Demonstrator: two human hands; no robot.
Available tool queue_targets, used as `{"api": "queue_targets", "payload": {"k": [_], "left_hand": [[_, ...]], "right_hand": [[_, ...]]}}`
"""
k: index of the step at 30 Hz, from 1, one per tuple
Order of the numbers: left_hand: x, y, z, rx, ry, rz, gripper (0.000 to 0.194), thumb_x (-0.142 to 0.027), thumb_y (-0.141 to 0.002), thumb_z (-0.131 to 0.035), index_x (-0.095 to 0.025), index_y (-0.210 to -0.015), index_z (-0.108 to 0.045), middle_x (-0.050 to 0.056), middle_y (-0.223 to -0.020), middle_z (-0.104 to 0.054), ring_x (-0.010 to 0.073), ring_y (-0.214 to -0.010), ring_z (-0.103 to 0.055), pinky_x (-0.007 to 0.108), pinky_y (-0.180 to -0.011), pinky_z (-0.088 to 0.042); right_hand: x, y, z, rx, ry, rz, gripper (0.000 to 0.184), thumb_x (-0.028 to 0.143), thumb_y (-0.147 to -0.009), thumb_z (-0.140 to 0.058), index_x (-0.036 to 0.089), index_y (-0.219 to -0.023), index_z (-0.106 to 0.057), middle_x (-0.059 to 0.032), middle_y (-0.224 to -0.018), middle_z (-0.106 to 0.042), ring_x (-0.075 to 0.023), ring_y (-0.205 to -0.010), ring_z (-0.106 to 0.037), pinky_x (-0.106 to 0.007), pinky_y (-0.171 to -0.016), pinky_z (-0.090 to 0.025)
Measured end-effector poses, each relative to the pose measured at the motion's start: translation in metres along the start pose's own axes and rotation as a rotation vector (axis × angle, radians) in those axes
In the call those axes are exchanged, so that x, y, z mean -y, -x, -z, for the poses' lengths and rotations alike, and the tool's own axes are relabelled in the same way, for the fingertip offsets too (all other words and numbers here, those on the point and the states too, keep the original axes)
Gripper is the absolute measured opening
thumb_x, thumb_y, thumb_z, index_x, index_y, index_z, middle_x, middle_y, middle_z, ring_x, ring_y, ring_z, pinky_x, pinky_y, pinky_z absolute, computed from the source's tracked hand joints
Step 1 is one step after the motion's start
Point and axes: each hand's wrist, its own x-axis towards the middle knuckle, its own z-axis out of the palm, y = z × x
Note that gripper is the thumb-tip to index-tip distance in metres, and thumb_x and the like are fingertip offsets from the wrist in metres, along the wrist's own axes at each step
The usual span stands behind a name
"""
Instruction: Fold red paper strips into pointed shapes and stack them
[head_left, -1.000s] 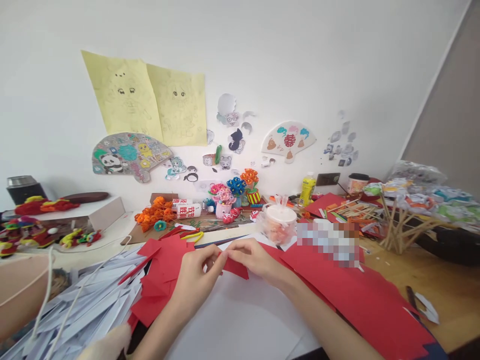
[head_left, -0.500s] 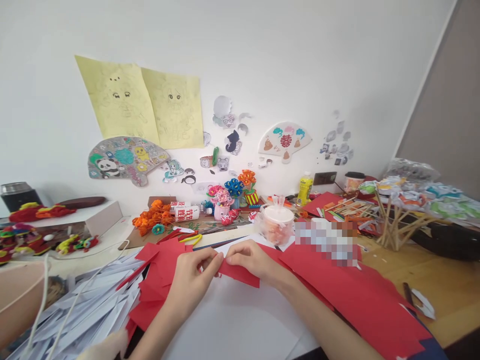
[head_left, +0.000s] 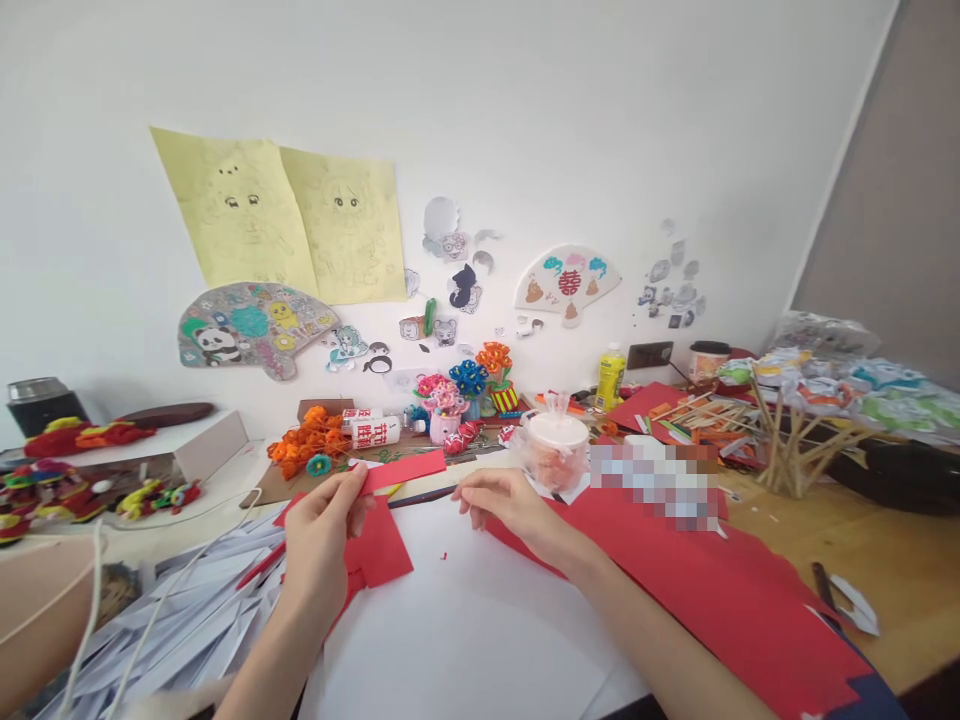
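Observation:
My left hand (head_left: 330,520) pinches one end of a folded red paper strip (head_left: 409,468), which sticks out to the right above the desk. Under that hand lie several red paper pieces (head_left: 388,550). My right hand (head_left: 510,505) hovers over the right side of a white paper sheet (head_left: 480,640), fingers loosely curled and apart, with nothing seen in them. A tiny red scrap (head_left: 443,556) rests on the sheet between my hands.
Large red paper sheets (head_left: 697,590) spread to the right. White paper strips (head_left: 180,600) pile up at the left, with a white cable (head_left: 94,590) across them. Behind stand a bagged tub (head_left: 556,440), pipe-cleaner flowers (head_left: 469,378) and a yellow bottle (head_left: 610,378). Wooden sticks (head_left: 787,450) stand at right.
My hands have moved apart. The left has gone left with the red paper strip; the right has let go of it. The tiny scrap and the red pieces underneath now show more.

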Motion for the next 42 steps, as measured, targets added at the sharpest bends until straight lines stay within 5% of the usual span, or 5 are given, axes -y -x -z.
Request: {"api": "queue_targets", "payload": {"k": [11, 17, 24, 29, 42], "left_hand": [[0.02, 0.017, -0.024, 0.534, -0.245, 0.157, 0.045, -0.056, -0.074, -0.057, -0.014, -0.061, -0.062, 0.004, -0.056, -0.062, 0.011, -0.048, -0.044, 0.021, -0.046, -0.03], [0.012, 0.02, -0.022, 0.506, -0.466, -0.231, 0.032, -0.047, -0.083, -0.051, -0.02, -0.085, -0.068, 0.003, -0.088, -0.07, 0.0174, -0.076, -0.057, 0.025, -0.06, -0.04], [0.009, 0.024, -0.022, 0.587, -0.553, -0.267, 0.023, -0.043, -0.077, -0.063, -0.02, -0.08, -0.064, 0.0, -0.079, -0.069, 0.0161, -0.071, -0.057, 0.025, -0.061, -0.041], [0.02, 0.027, -0.024, 0.588, -0.654, -0.314, 0.025, -0.042, -0.073, -0.068, -0.021, -0.085, -0.061, -0.002, -0.078, -0.069, 0.0136, -0.061, -0.056, 0.025, -0.06, -0.039], [0.02, 0.033, -0.033, 0.527, -0.58, -0.245, 0.022, -0.038, -0.086, -0.047, -0.02, -0.078, -0.058, -0.001, -0.076, -0.067, 0.0139, -0.061, -0.055, 0.024, -0.057, -0.038]], "right_hand": [[0.004, 0.006, -0.002, -0.008, 0.008, 0.085, 0.035, 0.046, -0.078, -0.066, 0.016, -0.097, -0.067, 0.0001, -0.067, -0.057, -0.0126, -0.064, -0.053, -0.028, -0.064, -0.042], [0.007, 0.007, -0.003, -0.031, 0.024, 0.032, 0.031, 0.041, -0.081, -0.062, 0.015, -0.098, -0.064, 0.0021, -0.062, -0.055, -0.012, -0.059, -0.052, -0.027, -0.061, -0.042], [0.006, 0.007, -0.003, 0.07, 0.012, 0.031, 0.045, 0.04, -0.085, -0.059, 0.02, -0.125, -0.052, -0.0011, -0.082, -0.061, -0.0117, -0.064, -0.054, -0.026, -0.061, -0.044], [0.005, 0.006, -0.002, 0.075, 0.044, 0.095, 0.032, 0.04, -0.082, -0.064, 0.018, -0.104, -0.065, -0.0069, -0.101, -0.065, -0.0202, -0.091, -0.06, -0.031, -0.075, -0.047], [-0.014, -0.002, 0.0, -0.096, 0.155, 0.033, 0.034, 0.046, -0.069, -0.073, 0.013, -0.065, -0.065, 0.0001, -0.059, -0.06, -0.0099, -0.051, -0.049, -0.022, -0.048, -0.037]]}}
